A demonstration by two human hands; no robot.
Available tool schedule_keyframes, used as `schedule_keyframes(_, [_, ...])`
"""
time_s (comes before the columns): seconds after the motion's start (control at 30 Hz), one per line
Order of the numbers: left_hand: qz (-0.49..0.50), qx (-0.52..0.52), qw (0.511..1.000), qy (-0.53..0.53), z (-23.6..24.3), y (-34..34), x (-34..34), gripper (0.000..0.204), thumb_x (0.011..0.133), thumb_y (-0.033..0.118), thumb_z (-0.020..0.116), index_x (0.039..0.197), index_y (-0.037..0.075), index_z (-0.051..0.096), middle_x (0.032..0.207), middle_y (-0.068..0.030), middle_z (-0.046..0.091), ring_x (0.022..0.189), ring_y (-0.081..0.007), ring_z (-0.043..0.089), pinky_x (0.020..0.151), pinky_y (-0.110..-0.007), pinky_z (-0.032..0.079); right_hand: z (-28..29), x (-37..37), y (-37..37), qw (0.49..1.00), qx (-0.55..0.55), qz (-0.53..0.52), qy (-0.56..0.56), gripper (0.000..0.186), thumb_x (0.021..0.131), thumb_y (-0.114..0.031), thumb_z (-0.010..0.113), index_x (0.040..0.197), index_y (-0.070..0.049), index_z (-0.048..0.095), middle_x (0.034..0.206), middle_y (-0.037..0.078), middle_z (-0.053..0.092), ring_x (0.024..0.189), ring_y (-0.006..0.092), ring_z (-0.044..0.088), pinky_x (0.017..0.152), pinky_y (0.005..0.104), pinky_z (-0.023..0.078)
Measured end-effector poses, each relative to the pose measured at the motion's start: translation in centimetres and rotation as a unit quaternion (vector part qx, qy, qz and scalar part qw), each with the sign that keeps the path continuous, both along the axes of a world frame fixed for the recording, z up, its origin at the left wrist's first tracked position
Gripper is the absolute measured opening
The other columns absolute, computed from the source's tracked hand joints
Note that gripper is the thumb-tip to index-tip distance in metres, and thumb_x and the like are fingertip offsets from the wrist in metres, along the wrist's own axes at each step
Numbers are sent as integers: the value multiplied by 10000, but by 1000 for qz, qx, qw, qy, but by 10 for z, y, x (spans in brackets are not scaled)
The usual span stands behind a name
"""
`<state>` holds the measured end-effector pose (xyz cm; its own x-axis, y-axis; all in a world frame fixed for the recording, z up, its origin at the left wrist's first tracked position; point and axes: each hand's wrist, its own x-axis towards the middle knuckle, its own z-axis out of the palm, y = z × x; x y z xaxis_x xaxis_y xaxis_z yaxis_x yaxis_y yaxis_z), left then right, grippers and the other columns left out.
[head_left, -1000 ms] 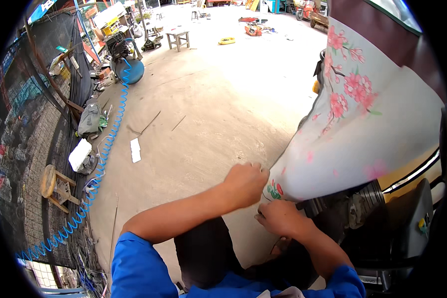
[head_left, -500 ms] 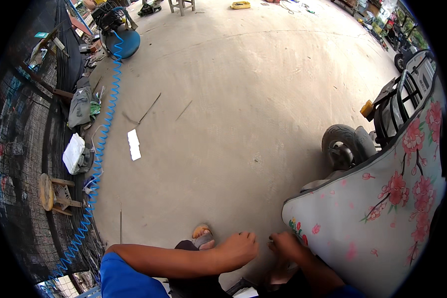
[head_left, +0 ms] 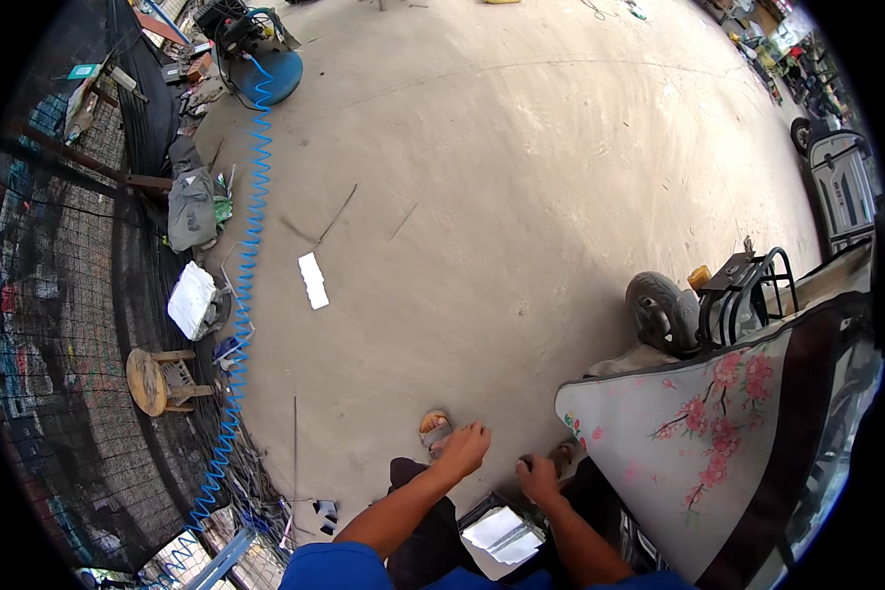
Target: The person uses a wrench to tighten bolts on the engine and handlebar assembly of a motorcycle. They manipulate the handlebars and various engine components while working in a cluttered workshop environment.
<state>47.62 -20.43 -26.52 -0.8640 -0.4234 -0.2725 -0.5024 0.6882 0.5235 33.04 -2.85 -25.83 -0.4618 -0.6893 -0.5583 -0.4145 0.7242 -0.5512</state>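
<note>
My left hand (head_left: 465, 448) is raised in front of my left sandalled foot, fingers curled in and their tips hidden. To its right, my right hand (head_left: 538, 482) is closed beside my right foot, with a small dark spot at its fingertips. What either hand holds, if anything, cannot be made out. The two hands are apart. Below them, between my legs, lies a dark open box or case (head_left: 482, 508) with white sheet-like pieces (head_left: 504, 536) on it.
A scooter's pale floral cover (head_left: 649, 433) stands close on my right, its wheel (head_left: 659, 310) behind. A blue coiled hose (head_left: 251, 236) runs along the left from a blue compressor tank (head_left: 280, 79). A wooden stool (head_left: 149, 382), thin rods (head_left: 338, 211) and white scrap (head_left: 314, 280) are also there.
The view has shifted, so the floor things appear farther right and the box between my legs shows more. My left hand has lifted, and the hands sit slightly farther apart.
</note>
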Motion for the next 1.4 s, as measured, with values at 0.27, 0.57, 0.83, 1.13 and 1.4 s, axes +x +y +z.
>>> schedule_keyframes(0.27, [340,75,936,58,195,-28,98,324,807,84,626,1121,24,577,1158,-184,556,1026,-384,611,875,-462,521,190,-19,-128,973,22,-165,-162,247,911,-147,604,978,78,678,755,107,690,604,169,654,596,325,544])
schedule_keyframes(0.57, [443,163,826,-309,268,-45,287,403,813,287,694,1117,34,624,1063,-202,653,1001,-380,605,872,-507,472,239,-151,-197,947,-14,-293,-130,228,956,-132,539,874,64,621,681,101,604,526,194,607,484,331,507])
schedule_keyframes(0.83, [507,245,782,-267,276,-214,241,414,812,297,650,1077,-21,653,1114,-311,617,1069,-434,585,906,-504,484,216,-254,-291,940,72,-300,-142,214,947,-118,557,882,77,616,671,140,620,523,249,636,458,373,529])
schedule_keyframes(1.13, [558,289,754,-192,318,-463,46,374,812,319,662,984,-12,695,1005,-270,659,982,-401,632,864,-487,506,304,-447,-589,940,8,-284,-187,275,958,-175,555,1054,76,613,828,157,672,614,239,669,528,372,573])
schedule_keyframes(1.4, [508,283,786,-210,280,-707,-30,358,812,337,672,901,-4,732,907,-233,697,905,-372,674,827,-472,525,278,-551,-714,904,38,-391,-167,187,925,-95,530,967,82,572,760,159,631,554,269,649,477,407,569])
